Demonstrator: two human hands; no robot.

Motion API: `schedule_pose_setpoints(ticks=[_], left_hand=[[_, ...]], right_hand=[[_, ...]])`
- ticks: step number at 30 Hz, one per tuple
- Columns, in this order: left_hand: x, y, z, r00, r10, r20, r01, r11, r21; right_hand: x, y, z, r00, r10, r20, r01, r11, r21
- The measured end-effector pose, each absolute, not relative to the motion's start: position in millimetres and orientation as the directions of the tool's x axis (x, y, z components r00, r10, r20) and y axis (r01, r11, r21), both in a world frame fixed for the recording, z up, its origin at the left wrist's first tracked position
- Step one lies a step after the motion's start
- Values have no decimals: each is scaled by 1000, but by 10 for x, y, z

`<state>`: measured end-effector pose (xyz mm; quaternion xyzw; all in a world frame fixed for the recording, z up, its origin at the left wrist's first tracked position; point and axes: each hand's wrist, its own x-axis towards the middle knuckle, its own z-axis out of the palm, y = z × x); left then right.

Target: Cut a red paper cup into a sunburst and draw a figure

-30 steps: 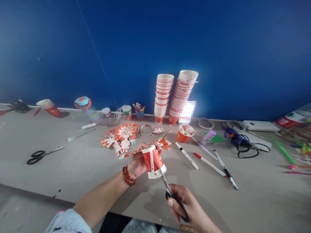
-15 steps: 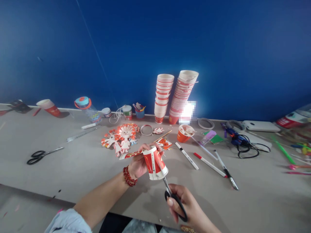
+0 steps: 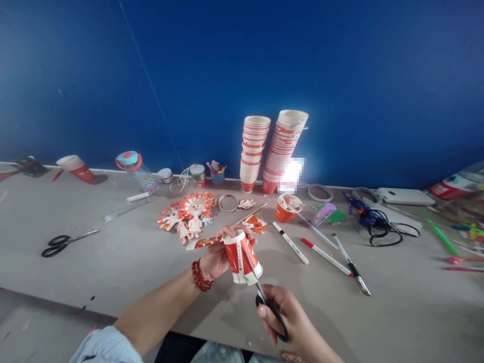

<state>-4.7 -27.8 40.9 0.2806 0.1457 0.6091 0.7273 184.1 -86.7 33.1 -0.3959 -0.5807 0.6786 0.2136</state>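
Note:
A red and white paper cup (image 3: 235, 257), tilted with its wide rim towards me, is held in my left hand (image 3: 216, 261). Slits run up from its rim, and a cut strip of the cup (image 3: 204, 243) sticks out to the left. My right hand (image 3: 282, 312) grips the black handles of a pair of scissors (image 3: 273, 312). The blades reach over the cup's right side from the rim, the tip lying against the red wall. Part of my left hand is hidden behind the cup. Beyond it lie red and white paper scraps (image 3: 255, 224).
Two tall stacks of paper cups (image 3: 252, 156) stand by the blue wall. Paper figures (image 3: 194, 214) lie behind my left hand. Markers (image 3: 291, 243), a glue gun (image 3: 368, 214) and a scrap-filled cup (image 3: 286, 214) are to the right; other scissors (image 3: 62, 243) lie left.
The scissor blades look more closed on the cup, and a flap at its rim now stands out more. The cup has shifted slightly down; the right hand has barely moved.

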Motion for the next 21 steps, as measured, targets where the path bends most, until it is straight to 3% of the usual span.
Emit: schedule_pose_setpoints(ticks=[21], left_hand=[[-36, -301, 377, 229, 965, 129, -767, 97, 634]], right_hand=[[1770, -836, 309, -587, 770, -250, 145, -205, -968]])
